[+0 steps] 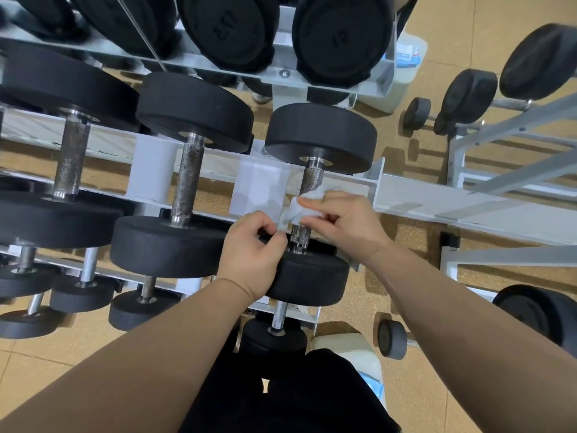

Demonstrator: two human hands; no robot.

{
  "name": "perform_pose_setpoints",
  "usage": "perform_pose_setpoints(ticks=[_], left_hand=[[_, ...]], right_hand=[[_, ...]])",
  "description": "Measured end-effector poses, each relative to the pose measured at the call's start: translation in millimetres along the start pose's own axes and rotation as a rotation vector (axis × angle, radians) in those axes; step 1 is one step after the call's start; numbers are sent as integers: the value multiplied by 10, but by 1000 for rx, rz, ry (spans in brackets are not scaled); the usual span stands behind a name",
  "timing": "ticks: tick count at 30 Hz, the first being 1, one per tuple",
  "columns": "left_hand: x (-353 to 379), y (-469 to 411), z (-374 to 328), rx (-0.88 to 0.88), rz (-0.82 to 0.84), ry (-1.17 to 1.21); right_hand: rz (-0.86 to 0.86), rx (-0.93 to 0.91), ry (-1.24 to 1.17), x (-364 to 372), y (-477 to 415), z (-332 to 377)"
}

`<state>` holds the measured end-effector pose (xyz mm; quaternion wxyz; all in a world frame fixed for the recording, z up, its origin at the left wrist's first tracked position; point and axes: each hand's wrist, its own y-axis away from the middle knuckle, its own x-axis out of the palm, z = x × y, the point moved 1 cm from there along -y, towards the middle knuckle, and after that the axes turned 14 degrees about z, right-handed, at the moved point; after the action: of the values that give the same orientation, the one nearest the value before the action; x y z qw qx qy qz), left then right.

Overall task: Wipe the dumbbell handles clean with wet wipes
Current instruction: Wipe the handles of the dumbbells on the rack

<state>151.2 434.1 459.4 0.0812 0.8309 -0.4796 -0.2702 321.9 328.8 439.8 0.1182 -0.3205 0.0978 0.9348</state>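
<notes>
Wipe (296, 211) — one, right hand (345, 221); dumbbell (312, 278) — one, left hand (253, 260)

One wide-angle camera, worn on the person's head, is looking forward and steeply down over a white dumbbell rack (437, 195). It is sitting close: both bare forearms are running up from the bottom edge, the left hand (249, 257) and right hand (343, 220) meeting near mid-frame. The tan floor (468, 42) is showing below, a second rack (530, 117) standing at right.
</notes>
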Motion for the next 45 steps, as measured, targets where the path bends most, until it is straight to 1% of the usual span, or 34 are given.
perform_pose_setpoints(ticks=[1,3,5,7,8,10,11,12,15,16,17,18,21,23,24,25,28,29,30,31,36,38,39,42,43,44,45], left_hand=[[-2,3,0,1,-3,6],[1,2,4,-2,5,14],[5,-2,13,-12,14,17],[5,-5,14,-17,13,17],[4,-7,13,-17,13,12],[3,-9,11,-17,17,10],[3,-6,8,-18,21,15],[3,-2,8,-19,23,19],[-1,3,5,-25,24,23],[-2,4,7,-28,25,27],[-2,2,11,-31,26,29],[-2,0,14,-37,28,29],[0,2,11,-54,31,29],[-1,1,-3,-64,33,28],[0,-1,-7,-67,35,27],[1,-2,-11,-67,37,27],[1,-4,-5,-61,33,36],[1,-4,-1,-60,31,37],[1,-4,5,-61,30,40],[2,-3,7,-60,31,44],[1,-6,10,-58,34,45],[1,-6,12,-52,34,39],[-1,-3,13,-48,35,36],[-5,-3,8,-36,39,35],[-7,-3,6,-33,41,31],[-8,-4,7,-30,40,28],[-9,-2,7,-27,39,28]], right_hand=[[44,-15,13,20,50,-18],[55,-33,31,11,11,-23],[-55,-33,19,-33,-148,-5],[-212,29,-41,-92,-311,2],[-256,70,-71,-103,-358,2],[-285,112,-94,-73,-337,29],[-262,114,-102,-58,-280,49],[-204,114,-116,-47,-208,67],[58,110,-130,16,4,82],[84,105,-130,30,23,78],[72,104,-144,30,2,82],[24,110,-161,19,-56,88],[-216,160,-237,-36,-286,102],[-289,216,-330,-39,-334,118],[-279,231,-358,-34,-296,135],[-231,237,-368,-30,-220,153],[76,265,-412,4,40,199],[138,278,-440,15,83,193],[147,283,-461,21,80,180],[116,283,-473,15,39,181],[-202,264,-363,-33,-294,204],[-244,267,-396,-21,-249,228],[-210,273,-422,-20,-177,235],[60,309,-459,-2,82,226],[120,315,-452,12,134,217],[131,311,-438,24,142,206],[105,301,-420,30,110,209]])
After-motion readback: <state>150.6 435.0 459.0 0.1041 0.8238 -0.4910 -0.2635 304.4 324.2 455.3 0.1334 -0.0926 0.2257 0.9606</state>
